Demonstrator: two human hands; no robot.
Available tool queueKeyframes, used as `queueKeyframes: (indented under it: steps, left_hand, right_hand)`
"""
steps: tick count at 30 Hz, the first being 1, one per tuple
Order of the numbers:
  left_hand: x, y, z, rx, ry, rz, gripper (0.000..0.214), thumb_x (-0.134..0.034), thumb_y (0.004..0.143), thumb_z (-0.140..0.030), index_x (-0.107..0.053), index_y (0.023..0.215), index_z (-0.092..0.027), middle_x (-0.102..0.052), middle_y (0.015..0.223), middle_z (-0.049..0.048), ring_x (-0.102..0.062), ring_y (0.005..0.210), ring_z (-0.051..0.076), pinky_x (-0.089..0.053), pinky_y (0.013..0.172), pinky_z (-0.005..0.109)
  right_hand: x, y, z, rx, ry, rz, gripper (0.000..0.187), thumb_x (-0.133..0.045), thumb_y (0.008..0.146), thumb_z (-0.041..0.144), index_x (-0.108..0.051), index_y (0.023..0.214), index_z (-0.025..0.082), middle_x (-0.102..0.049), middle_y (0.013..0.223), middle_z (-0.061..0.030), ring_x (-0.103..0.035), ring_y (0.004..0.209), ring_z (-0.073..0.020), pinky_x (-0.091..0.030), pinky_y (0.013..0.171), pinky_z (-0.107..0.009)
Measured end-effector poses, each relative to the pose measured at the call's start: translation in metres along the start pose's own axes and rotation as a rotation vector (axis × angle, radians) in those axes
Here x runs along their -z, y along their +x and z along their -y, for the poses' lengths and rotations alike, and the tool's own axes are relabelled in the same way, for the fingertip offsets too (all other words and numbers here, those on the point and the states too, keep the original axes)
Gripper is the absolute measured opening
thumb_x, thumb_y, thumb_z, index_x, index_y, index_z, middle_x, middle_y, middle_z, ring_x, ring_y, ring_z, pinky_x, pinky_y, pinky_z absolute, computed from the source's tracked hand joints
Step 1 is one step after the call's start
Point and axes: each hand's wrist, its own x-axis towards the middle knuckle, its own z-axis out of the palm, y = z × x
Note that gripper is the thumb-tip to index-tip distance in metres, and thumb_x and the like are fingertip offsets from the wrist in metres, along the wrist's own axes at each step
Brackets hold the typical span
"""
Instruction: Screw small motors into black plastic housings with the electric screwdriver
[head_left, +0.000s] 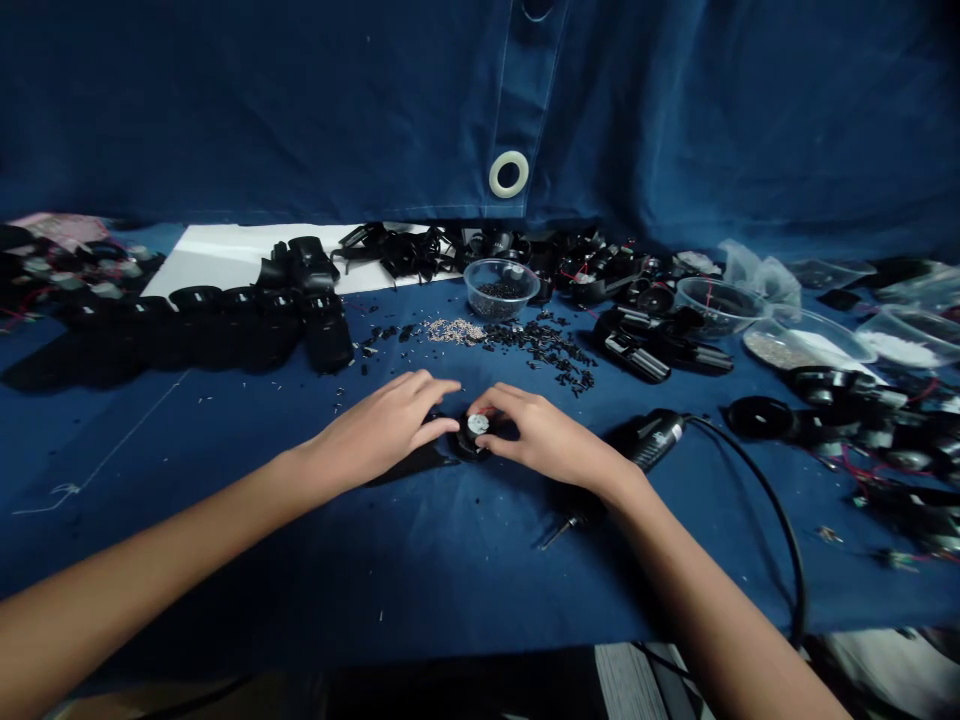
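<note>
My right hand [536, 430] curls thumb and fingers round a small round part with a silver face [478, 426], possibly a motor. It sits in a black plastic housing [471, 452] on the blue cloth. My left hand [390, 425] is beside the housing's left side, index finger stretched out and thumb apart. The left thumb tip reaches the housing's edge; whether it presses there I cannot tell. Under my right forearm lies a corded black electric screwdriver [651, 438], its bit [559, 533] pointing toward the front edge.
Small black pieces [551, 345] and tiny pale pieces [454, 331] lie scattered ahead, near a clear bowl [501, 297] of dark bits. Black housings [247, 320] line the left. Black parts with silver strips [634, 345], clear tubs [806, 340] and wired parts [911, 450] are at right.
</note>
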Motion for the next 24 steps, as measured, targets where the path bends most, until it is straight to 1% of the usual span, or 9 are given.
queueKeyframes:
  steps: [2,3,4,6,8,11,14,16,24]
  left_hand:
    - [-0.004,-0.011,0.001,0.088,-0.028,-0.061,0.053,-0.053,0.085,-0.054,-0.043,0.126,-0.021,-0.054,0.116,0.0063,-0.052,0.108,0.023,-0.044,0.091,0.037]
    - [-0.006,-0.018,0.002,0.112,-0.030,-0.065,0.058,-0.057,0.081,-0.058,-0.043,0.124,-0.021,-0.053,0.118,0.0067,-0.052,0.109,0.025,-0.044,0.091,0.039]
    - [-0.009,-0.026,0.003,0.118,-0.025,-0.050,0.058,-0.059,0.079,-0.058,-0.045,0.122,-0.021,-0.052,0.120,0.0067,-0.052,0.109,0.026,-0.044,0.091,0.040]
    - [-0.014,-0.038,0.005,0.085,-0.021,-0.008,0.048,-0.059,0.083,-0.050,-0.048,0.120,-0.023,-0.048,0.127,0.0061,-0.051,0.111,0.025,-0.043,0.093,0.040]
    - [-0.018,-0.045,0.008,0.032,-0.024,-0.009,0.037,-0.055,0.088,-0.039,-0.050,0.121,-0.024,-0.044,0.133,0.0056,-0.049,0.116,0.022,-0.042,0.098,0.039]
    - [-0.021,-0.042,0.011,-0.056,-0.027,-0.067,0.034,-0.053,0.090,-0.036,-0.052,0.123,-0.025,-0.045,0.136,0.0051,-0.046,0.122,0.021,-0.039,0.103,0.037]
    - [-0.023,-0.034,0.011,-0.156,-0.025,-0.099,0.034,-0.053,0.091,-0.037,-0.055,0.123,-0.026,-0.053,0.130,0.0037,-0.045,0.123,0.021,-0.038,0.104,0.038]
    - [-0.023,-0.029,0.011,-0.186,-0.021,-0.119,0.034,-0.053,0.091,-0.036,-0.056,0.122,-0.025,-0.058,0.126,0.0033,-0.046,0.123,0.020,-0.039,0.103,0.037]
    - [-0.016,-0.021,0.015,-0.277,0.046,-0.098,0.033,-0.052,0.091,-0.031,-0.057,0.123,-0.023,-0.061,0.125,0.0029,-0.046,0.123,0.020,-0.038,0.103,0.037]
  right_hand:
    - [0.000,-0.001,-0.001,-0.006,0.010,-0.009,0.018,-0.059,0.086,0.029,-0.056,0.101,0.020,-0.058,0.101,-0.0025,-0.054,0.093,-0.0152,-0.042,0.083,-0.029]
    - [-0.001,-0.001,-0.001,-0.009,0.016,-0.016,0.020,-0.060,0.085,0.032,-0.056,0.101,0.020,-0.058,0.100,-0.0023,-0.054,0.093,-0.0152,-0.042,0.083,-0.029]
    - [-0.001,-0.001,-0.001,-0.011,0.021,-0.022,0.021,-0.061,0.085,0.034,-0.056,0.101,0.020,-0.059,0.100,-0.0022,-0.054,0.093,-0.0151,-0.042,0.083,-0.029]
    - [-0.002,0.000,-0.002,-0.017,0.025,-0.033,0.021,-0.060,0.085,0.036,-0.056,0.099,0.020,-0.060,0.099,-0.0023,-0.055,0.092,-0.0151,-0.042,0.082,-0.029]
    - [-0.002,0.000,-0.001,-0.024,0.023,-0.038,0.019,-0.060,0.085,0.034,-0.057,0.098,0.020,-0.060,0.098,-0.0025,-0.055,0.091,-0.0152,-0.043,0.082,-0.029]
    - [-0.002,0.001,0.000,-0.025,0.027,-0.042,0.019,-0.060,0.085,0.033,-0.058,0.099,0.020,-0.061,0.099,-0.0031,-0.056,0.091,-0.0154,-0.043,0.082,-0.029]
    - [-0.002,0.001,0.000,-0.015,0.025,-0.050,0.020,-0.059,0.086,0.033,-0.059,0.101,0.020,-0.062,0.099,-0.0035,-0.057,0.092,-0.0157,-0.044,0.082,-0.029]
    - [-0.001,0.001,0.001,-0.011,0.022,-0.047,0.020,-0.058,0.086,0.033,-0.059,0.102,0.020,-0.062,0.100,-0.0035,-0.058,0.093,-0.0158,-0.044,0.083,-0.029]
    - [-0.001,0.002,0.002,-0.026,0.008,-0.031,0.020,-0.058,0.087,0.032,-0.059,0.103,0.020,-0.063,0.100,-0.0036,-0.058,0.094,-0.0168,-0.044,0.083,-0.030]
